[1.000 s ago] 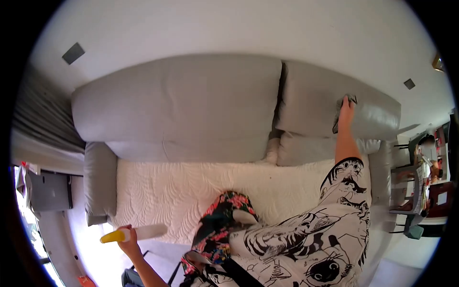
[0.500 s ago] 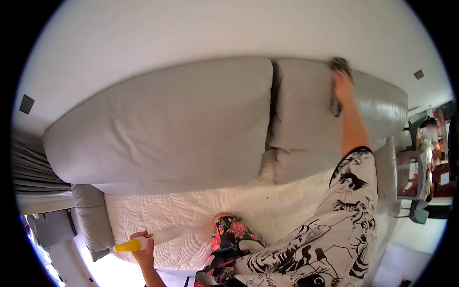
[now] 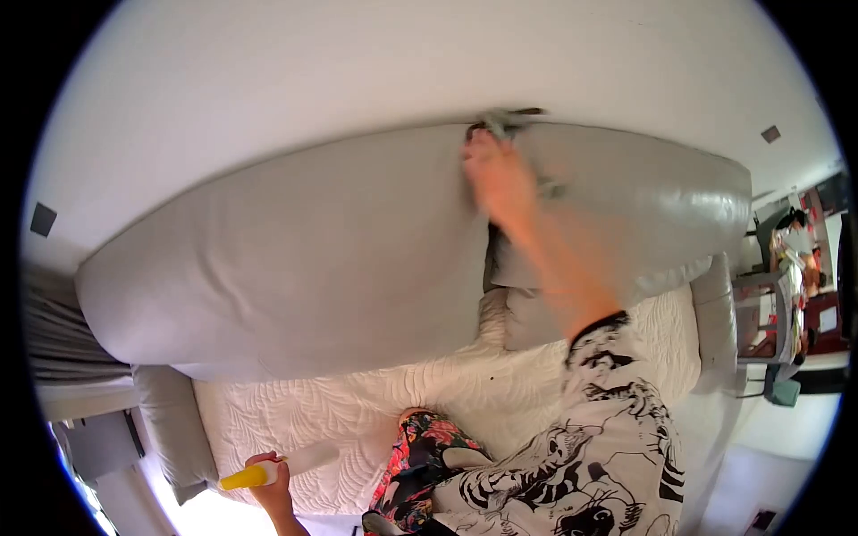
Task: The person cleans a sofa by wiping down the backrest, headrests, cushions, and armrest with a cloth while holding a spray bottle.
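Observation:
My right hand [image 3: 502,179], blurred by motion, presses a dark grey-green cloth [image 3: 511,121] against the top edge of the grey sofa backrest [image 3: 340,232]. It is over the gap between the two back cushions. Part of the cloth sticks out past the fingers toward the wall. Low on the left, my left hand [image 3: 268,482] is wrapped round a spray bottle [image 3: 311,457] with a yellow head and a pale, see-through body. The bottle is held above the cream quilted seat cover [image 3: 357,402].
Behind the sofa rises a white wall [image 3: 402,62]. Grey armrests [image 3: 170,429] close both ends. A grey curtain [image 3: 54,330] hangs at the left. At the far right stand a cluttered table and chairs [image 3: 769,304], with a person near them.
My right hand has swept the cloth leftward along the backrest top, from the right cushion to the gap. My left hand keeps the spray bottle, a little lower in view.

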`<state>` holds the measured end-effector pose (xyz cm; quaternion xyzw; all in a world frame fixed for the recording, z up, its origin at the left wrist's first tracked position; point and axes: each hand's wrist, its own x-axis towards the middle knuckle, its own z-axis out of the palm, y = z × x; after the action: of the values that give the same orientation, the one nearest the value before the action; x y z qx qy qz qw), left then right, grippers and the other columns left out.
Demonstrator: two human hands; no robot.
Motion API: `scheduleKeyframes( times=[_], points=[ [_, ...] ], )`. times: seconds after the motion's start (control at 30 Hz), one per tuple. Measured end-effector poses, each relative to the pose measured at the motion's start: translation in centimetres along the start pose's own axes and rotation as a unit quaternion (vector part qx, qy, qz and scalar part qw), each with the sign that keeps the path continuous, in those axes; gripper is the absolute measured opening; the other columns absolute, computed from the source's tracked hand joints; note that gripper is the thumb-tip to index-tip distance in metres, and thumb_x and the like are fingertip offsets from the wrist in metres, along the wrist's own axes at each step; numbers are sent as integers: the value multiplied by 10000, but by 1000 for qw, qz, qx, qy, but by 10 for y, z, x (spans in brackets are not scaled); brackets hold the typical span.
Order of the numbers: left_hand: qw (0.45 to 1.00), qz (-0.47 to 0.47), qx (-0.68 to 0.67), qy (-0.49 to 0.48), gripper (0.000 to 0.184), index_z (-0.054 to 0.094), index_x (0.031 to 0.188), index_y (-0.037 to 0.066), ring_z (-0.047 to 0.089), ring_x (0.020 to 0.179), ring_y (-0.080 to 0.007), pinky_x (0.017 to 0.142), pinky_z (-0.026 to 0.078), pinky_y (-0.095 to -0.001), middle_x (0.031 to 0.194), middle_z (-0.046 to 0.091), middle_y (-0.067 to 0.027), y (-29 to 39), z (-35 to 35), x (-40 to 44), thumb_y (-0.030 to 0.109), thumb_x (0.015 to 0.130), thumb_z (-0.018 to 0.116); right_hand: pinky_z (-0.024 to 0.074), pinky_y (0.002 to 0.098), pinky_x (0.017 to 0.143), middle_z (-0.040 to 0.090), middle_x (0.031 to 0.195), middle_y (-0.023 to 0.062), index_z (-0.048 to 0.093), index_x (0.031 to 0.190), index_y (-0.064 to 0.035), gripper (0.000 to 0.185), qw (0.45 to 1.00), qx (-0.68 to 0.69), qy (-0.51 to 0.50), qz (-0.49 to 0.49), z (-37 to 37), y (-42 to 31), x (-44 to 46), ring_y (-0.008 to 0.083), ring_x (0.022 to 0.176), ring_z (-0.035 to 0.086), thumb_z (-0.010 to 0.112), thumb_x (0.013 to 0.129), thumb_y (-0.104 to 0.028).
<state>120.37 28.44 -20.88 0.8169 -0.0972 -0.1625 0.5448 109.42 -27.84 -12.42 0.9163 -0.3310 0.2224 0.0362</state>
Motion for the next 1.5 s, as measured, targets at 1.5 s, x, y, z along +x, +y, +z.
scheduleKeyframes(
  times=[1.5],
  points=[
    [978, -44, -58, 193, 339, 538, 934, 49, 579, 851, -166, 1022, 330, -405, 845, 594, -54, -109, -141, -94, 13, 640, 702, 343, 392, 1000, 499, 1296, 96, 522, 1255, -142, 419, 998, 30, -31, -48, 104, -207, 64, 288, 1183, 449, 262, 968, -303]
  ],
)
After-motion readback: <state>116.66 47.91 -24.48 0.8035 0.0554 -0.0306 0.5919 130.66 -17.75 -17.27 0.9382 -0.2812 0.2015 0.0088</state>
